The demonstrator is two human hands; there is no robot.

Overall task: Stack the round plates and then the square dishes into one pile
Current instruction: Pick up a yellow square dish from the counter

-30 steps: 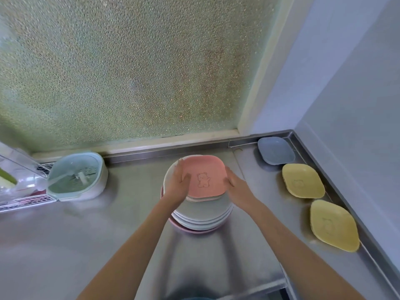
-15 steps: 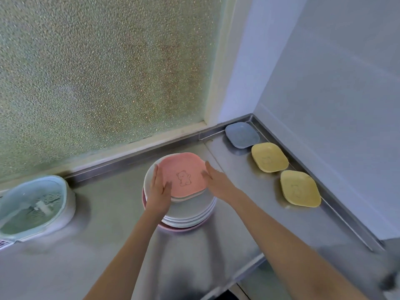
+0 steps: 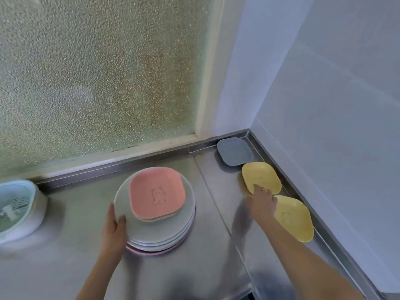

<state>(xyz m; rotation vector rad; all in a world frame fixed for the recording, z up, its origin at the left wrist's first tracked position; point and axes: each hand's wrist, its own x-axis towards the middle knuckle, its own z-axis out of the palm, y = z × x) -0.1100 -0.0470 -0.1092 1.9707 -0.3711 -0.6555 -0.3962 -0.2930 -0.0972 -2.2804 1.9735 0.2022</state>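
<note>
A pile of round pale plates [image 3: 164, 230] stands on the steel counter, with a pink square dish [image 3: 157, 192] bearing a bear outline on top of other square dishes. My left hand [image 3: 113, 230] rests flat against the pile's left rim, holding nothing. Along the right wall lie a grey-blue square dish [image 3: 234, 151], a yellow square dish [image 3: 260, 177] and a second yellow square dish [image 3: 294, 217]. My right hand [image 3: 262, 203] reaches between the two yellow dishes, fingertips touching the near edge of the farther one, fingers apart.
The steel counter [image 3: 65, 256] has a raised lip along the window and the right wall. A pale blue and white strainer basket [image 3: 19, 211] sits at the left edge. A frosted window fills the back.
My right hand has left the pink dish and moved right to the yellow dishes. My left hand slid down from the pink dish to the round plates' rim. The view has turned right.
</note>
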